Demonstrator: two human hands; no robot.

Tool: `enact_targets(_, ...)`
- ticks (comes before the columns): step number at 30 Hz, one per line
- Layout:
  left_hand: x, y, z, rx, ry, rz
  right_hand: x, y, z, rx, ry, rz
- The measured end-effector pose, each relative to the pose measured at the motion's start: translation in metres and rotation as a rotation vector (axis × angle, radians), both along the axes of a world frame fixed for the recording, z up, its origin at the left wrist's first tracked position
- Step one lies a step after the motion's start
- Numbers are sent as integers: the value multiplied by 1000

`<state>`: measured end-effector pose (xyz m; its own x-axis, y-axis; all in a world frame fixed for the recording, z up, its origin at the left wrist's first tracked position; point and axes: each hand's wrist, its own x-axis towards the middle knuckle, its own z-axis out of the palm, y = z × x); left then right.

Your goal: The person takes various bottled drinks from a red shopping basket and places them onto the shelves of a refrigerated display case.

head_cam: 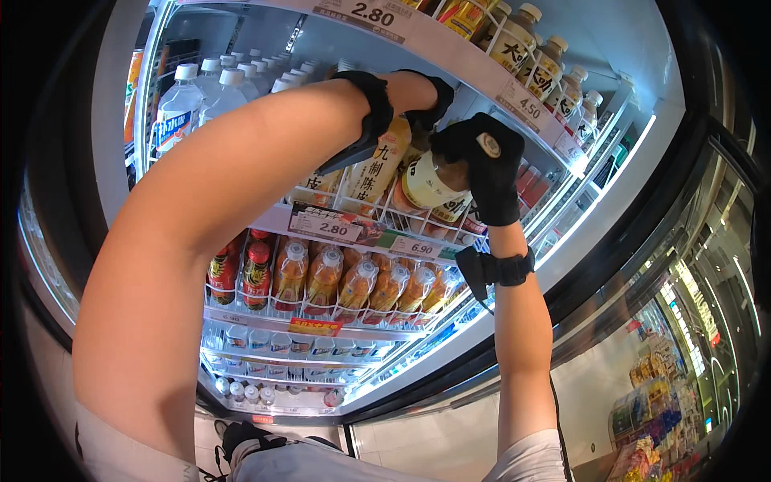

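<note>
My right hand [491,162], in a black glove, grips the upper part of a bottle with a cream label [430,184]. This bottle leans at the front of a white wire shelf, beside other drink bottles. My left hand [430,105], also gloved in black, reaches deep into the same shelf above a row of bottles with pale yellow labels [372,172]. Its fingers are mostly hidden behind the wrist and the bottles, so whether they hold anything cannot be seen. Black straps circle both wrists, and a dark device [473,271] sits on the right one.
Around my hands is a lit drinks cooler with a white frame [656,138]. Clear bottles with white caps [187,96] stand to the left. Amber drink bottles [325,277] fill the shelf below. Price tags [415,247] line the shelf edges. Packaged goods [644,416] stand at right.
</note>
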<state>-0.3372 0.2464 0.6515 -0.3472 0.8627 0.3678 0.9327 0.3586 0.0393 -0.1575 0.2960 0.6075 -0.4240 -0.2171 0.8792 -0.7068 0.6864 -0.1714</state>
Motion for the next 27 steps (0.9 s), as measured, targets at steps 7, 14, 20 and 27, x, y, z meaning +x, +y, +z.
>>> enact_targets(7,5,1,2,-38,-304,166,-22,19,-6,25,-60,-96)
enact_targets(14,-4,14,5,-134,134,188,-45,11,-23,-161,-113,-289)
enact_targets(20,-47,19,1,78,483,-261,-8,-4,-29,177,202,-551)
enact_targets(27,3,-3,6,111,-91,222,-5,-19,-23,333,509,-696)
